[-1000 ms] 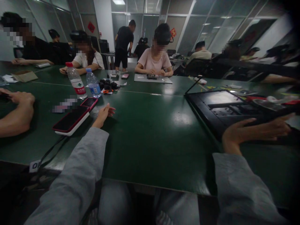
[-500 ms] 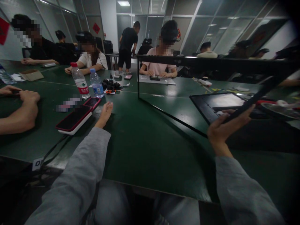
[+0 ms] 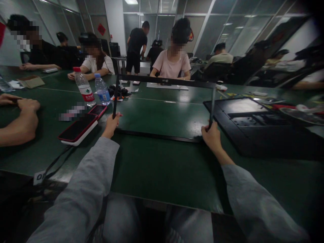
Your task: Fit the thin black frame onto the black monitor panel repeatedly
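A thin black rectangular frame, like a screen bezel point(image 3: 162, 136), stands tilted up over the green table point(image 3: 162, 168), its middle open so the table shows through. My left hand point(image 3: 111, 125) is closed round its left side bar. On the opposite side bar my right hand point(image 3: 212, 135) has its fingers wrapped too. The far bar carries a small camera-like mark at its middle. To the right of my right hand lies a flat black panel point(image 3: 235, 128) with a lighter rectangle and cut-outs, which looks like a laptop casing part.
Left of my left hand lie a red-edged phone point(image 3: 76, 130) on a white block, a red-capped bottle point(image 3: 84, 89) and a blue-capped bottle point(image 3: 102, 89). Another person's hand point(image 3: 27, 104) rests at the far left. Several people sit around the table.
The bezel has swung from the right to in front of me and looks smaller. My left hand has taken hold of its left side; my right hand has moved left with it.
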`<state>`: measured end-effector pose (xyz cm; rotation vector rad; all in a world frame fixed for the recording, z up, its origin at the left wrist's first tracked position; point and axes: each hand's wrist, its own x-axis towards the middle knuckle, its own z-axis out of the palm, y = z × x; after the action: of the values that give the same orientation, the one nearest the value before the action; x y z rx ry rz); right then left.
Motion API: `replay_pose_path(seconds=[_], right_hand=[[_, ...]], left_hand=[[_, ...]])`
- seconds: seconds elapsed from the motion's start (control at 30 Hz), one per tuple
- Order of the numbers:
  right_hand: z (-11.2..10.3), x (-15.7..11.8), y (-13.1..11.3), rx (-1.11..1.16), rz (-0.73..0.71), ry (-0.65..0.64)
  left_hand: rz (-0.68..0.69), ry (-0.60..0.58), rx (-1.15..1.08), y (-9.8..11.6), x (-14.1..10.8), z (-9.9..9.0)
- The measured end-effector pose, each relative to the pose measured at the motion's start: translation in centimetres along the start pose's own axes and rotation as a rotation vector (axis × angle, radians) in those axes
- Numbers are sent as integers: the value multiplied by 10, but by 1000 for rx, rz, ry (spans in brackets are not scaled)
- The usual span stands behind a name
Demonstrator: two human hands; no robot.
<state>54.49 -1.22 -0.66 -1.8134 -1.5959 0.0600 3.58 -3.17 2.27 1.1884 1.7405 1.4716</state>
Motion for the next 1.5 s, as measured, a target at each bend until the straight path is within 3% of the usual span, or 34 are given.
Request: replay_pose_path(seconds=[0.1, 0.2, 0.5, 0.87, 1.5], right_hand=[[10, 3, 10, -1, 110, -71], [14, 6, 18, 28, 139, -55], [20, 14, 32, 134, 27, -56], [25, 22, 39, 89, -38, -64], [24, 26, 35, 54, -3, -73]], left_hand=[[-12, -25, 140, -8, 4, -5], [49, -53, 309, -15, 7, -8], [161, -38, 660, -20, 4, -12], [156, 23, 778, -21, 0, -11], [71, 37, 622, -16, 1, -4]])
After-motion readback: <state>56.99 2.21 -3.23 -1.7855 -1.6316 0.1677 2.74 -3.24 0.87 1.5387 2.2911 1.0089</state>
